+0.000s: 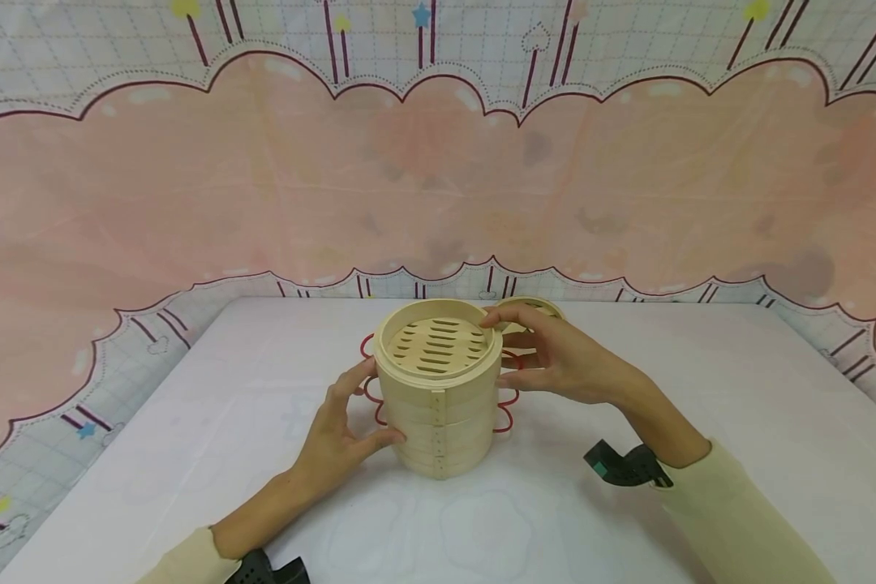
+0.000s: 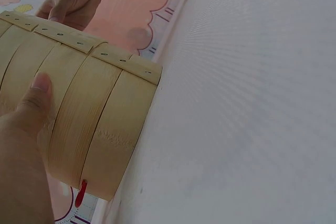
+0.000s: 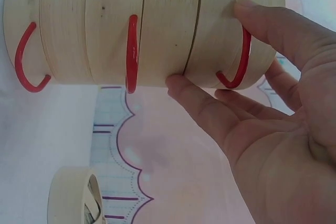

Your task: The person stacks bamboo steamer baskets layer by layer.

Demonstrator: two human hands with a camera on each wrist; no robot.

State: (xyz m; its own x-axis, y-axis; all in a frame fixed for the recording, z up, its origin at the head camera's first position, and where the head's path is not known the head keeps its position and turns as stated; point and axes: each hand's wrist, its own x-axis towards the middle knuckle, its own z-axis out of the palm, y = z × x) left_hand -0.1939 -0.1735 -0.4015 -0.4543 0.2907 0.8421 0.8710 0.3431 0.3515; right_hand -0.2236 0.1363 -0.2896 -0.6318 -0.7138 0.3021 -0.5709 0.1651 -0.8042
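A stack of round bamboo steamer baskets [image 1: 438,430] stands upright on the white table, its slatted top tier facing up. Red loop handles [image 3: 132,51] stick out from the sides of the tiers. My left hand [image 1: 346,422] holds the stack's left side, the thumb lying across the front wall and the fingers reaching round the far side. On the upper right, my right hand [image 1: 555,353] grips the top tier with a finger on the rim. In the right wrist view, that hand's fingertips [image 3: 247,10] touch the wall beside a red handle.
Behind the stack, partly hidden by the right hand, sits another round bamboo piece [image 1: 547,307]. The white table [image 1: 701,365] extends to both sides. A patterned pink cloth [image 1: 438,186] hangs at the back. Each wrist wears a black camera mount [image 1: 628,466].
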